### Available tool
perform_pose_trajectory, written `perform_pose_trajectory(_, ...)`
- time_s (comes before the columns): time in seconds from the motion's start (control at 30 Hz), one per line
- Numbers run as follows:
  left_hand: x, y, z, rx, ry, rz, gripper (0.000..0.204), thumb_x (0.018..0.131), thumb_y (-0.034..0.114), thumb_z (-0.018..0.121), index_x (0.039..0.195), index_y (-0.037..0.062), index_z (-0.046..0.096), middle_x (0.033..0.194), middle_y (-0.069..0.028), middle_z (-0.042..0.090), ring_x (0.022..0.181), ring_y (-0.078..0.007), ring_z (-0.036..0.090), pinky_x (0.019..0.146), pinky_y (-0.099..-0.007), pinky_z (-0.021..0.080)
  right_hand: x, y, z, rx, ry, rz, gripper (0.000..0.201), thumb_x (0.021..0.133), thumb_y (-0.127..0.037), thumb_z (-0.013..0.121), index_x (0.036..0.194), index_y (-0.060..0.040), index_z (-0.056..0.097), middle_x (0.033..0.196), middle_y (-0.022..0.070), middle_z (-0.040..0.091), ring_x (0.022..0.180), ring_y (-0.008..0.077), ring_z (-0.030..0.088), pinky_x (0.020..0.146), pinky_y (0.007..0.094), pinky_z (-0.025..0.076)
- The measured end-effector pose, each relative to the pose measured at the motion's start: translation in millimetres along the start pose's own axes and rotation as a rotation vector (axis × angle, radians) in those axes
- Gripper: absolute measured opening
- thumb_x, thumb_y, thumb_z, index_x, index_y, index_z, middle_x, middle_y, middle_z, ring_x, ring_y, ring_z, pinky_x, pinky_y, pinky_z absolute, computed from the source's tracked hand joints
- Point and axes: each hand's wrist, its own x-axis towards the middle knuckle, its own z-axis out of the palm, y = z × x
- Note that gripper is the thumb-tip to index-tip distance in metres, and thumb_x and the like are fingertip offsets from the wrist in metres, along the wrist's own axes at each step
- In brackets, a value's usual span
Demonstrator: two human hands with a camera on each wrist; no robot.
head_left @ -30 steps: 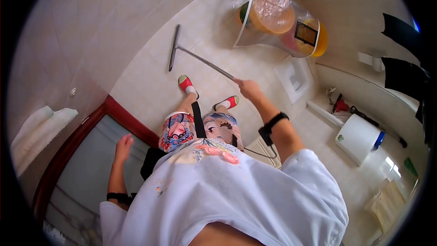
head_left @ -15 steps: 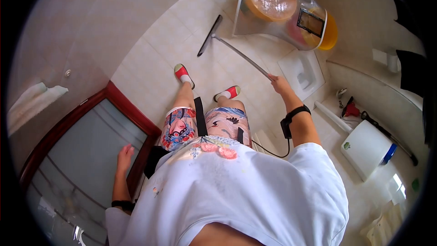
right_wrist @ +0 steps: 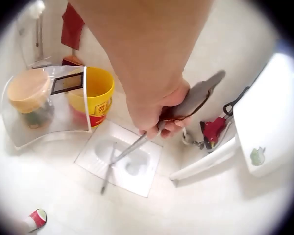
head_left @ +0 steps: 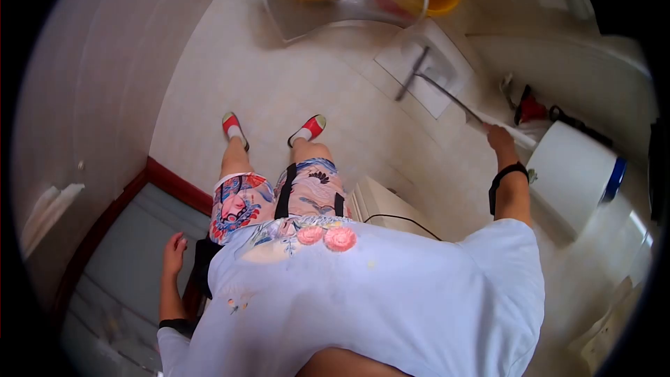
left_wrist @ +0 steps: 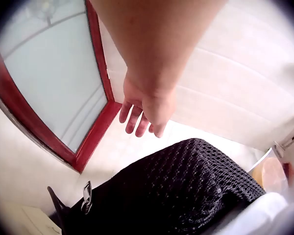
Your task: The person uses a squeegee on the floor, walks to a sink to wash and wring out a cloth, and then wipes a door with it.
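Observation:
My right hand (head_left: 500, 138) grips the upper end of a floor squeegee (head_left: 450, 95) with a thin metal handle. Its long, narrow head overlaps the white squat toilet (head_left: 447, 70) in the head view. From the right wrist, the fingers curl round the dark grip (right_wrist: 198, 95), and the handle slants down across the toilet pan (right_wrist: 142, 182). Beside the hip, my left hand (head_left: 174, 253) hangs with nothing in it, near the glass door. The left wrist view shows that hand's fingers loosely bent above a black mesh bag (left_wrist: 186, 181).
Past the feet stands a clear plastic cover (head_left: 307, 28) over an orange-lidded tub, beside a yellow bucket (right_wrist: 100, 88). A white cistern (head_left: 569, 174) with a pipe is on the right wall. The red door frame (head_left: 174, 185) borders the left. Red slippers (head_left: 307, 130) stand on the tiled floor.
The squeegee and right hand have swung right, from the open floor over to the toilet. The head view has shifted too. The left hand still hangs at the side.

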Motion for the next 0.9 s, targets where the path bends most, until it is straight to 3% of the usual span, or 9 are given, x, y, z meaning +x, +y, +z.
perform_pose_trajectory(0.1, 1, 36, 1, 0.102, -0.007, 0.051, 0.033, 0.083, 0.017, 0.052, 0.110, -0.0013, 0.051, 0.085, -0.0075, 0.059, 0.075, -0.0136, 0.055, 0.069, -0.0261, 0.045, -9, 26, -5, -0.126, -0.132, 0.270, 0.026, 0.086, -0.018, 0.041, 0.105, -0.0143, 0.058, 0.095, 0.0151, 0.060, 0.093, 0.0303, 0.056, 0.078, 0.0415, 0.046)
perform_pose_trajectory(0.23, 15, 80, -23, 0.221, 0.005, 0.150, 0.032, 0.083, 0.017, 0.053, 0.110, -0.0008, 0.052, 0.086, -0.0091, 0.060, 0.075, -0.0143, 0.057, 0.069, -0.0266, 0.045, -42, 47, 92, 0.490, -0.038, 0.467, 0.034, 0.084, -0.022, 0.044, 0.115, -0.0096, 0.051, 0.079, 0.0173, 0.061, 0.062, 0.0292, 0.061, 0.050, 0.0409, 0.049)
perform_pose_trajectory(0.3, 12, 102, -29, 0.254, 0.006, 0.232, 0.032, 0.083, 0.018, 0.052, 0.109, -0.0008, 0.052, 0.085, -0.0100, 0.061, 0.073, -0.0149, 0.057, 0.069, -0.0269, 0.045, -83, -9, 107, 1.116, -0.051, 0.753, 0.045, 0.084, -0.029, 0.048, 0.122, -0.0051, 0.042, 0.064, 0.0154, 0.057, 0.045, 0.0233, 0.054, 0.038, 0.0389, 0.044)
perform_pose_trajectory(0.33, 19, 102, -35, 0.277, -0.004, 0.276, 0.032, 0.083, 0.018, 0.052, 0.109, -0.0012, 0.052, 0.084, -0.0101, 0.061, 0.073, -0.0148, 0.057, 0.069, -0.0268, 0.045, -89, -31, 138, 1.103, -0.147, 0.694, 0.049, 0.084, -0.031, 0.048, 0.121, 0.0005, 0.040, 0.062, 0.0140, 0.057, 0.045, 0.0225, 0.054, 0.039, 0.0369, 0.045)
perform_pose_trajectory(0.43, 31, 99, -51, 0.253, -0.018, 0.395, 0.033, 0.082, 0.018, 0.052, 0.109, -0.0020, 0.052, 0.084, -0.0109, 0.060, 0.075, -0.0154, 0.056, 0.071, -0.0268, 0.044, -127, -162, 189, 0.824, 0.478, 0.691, 0.043, 0.084, -0.030, 0.046, 0.116, 0.0001, 0.046, 0.110, 0.0213, 0.051, 0.074, 0.0297, 0.061, 0.072, 0.0391, 0.048)
perform_pose_trajectory(0.5, 39, 103, -60, 0.268, -0.047, 0.439, 0.034, 0.083, 0.019, 0.052, 0.109, -0.0016, 0.052, 0.087, -0.0129, 0.061, 0.077, -0.0180, 0.057, 0.073, -0.0282, 0.045, -150, -235, 174, 0.917, 0.582, 0.636, 0.043, 0.083, -0.029, 0.047, 0.119, -0.0051, 0.045, 0.095, 0.0184, 0.058, 0.063, 0.0297, 0.060, 0.062, 0.0382, 0.049)
perform_pose_trajectory(0.63, -7, 83, -62, 0.560, -0.055, 0.519, 0.035, 0.083, 0.021, 0.052, 0.110, -0.0010, 0.052, 0.092, -0.0164, 0.061, 0.085, -0.0225, 0.059, 0.076, -0.0310, 0.045, -196, -240, 147, 1.525, 0.016, 0.626, 0.028, 0.083, -0.024, 0.048, 0.106, -0.0084, 0.054, 0.068, 0.0107, 0.056, 0.045, 0.0239, 0.052, 0.042, 0.0355, 0.043)
perform_pose_trajectory(0.8, 28, 79, -65, 0.765, -0.051, 0.656, 0.036, 0.082, 0.022, 0.052, 0.109, -0.0012, 0.052, 0.096, -0.0184, 0.060, 0.091, -0.0265, 0.058, 0.079, -0.0328, 0.044, -295, -307, 181, 2.092, 0.117, 0.726, 0.019, 0.084, -0.024, 0.050, 0.075, -0.0072, 0.054, 0.053, 0.0032, 0.046, 0.037, 0.0124, 0.042, 0.032, 0.0287, 0.035)
perform_pose_trajectory(0.9, 19, 86, -71, 0.785, -0.064, 0.793, 0.037, 0.083, 0.023, 0.052, 0.109, -0.0018, 0.052, 0.098, -0.0151, 0.060, 0.089, -0.0220, 0.058, 0.077, -0.0318, 0.045, -357, -351, 227, 2.008, 0.084, 0.764, 0.020, 0.083, -0.025, 0.051, 0.082, -0.0062, 0.055, 0.055, 0.0040, 0.048, 0.034, 0.0142, 0.043, 0.032, 0.0281, 0.036)
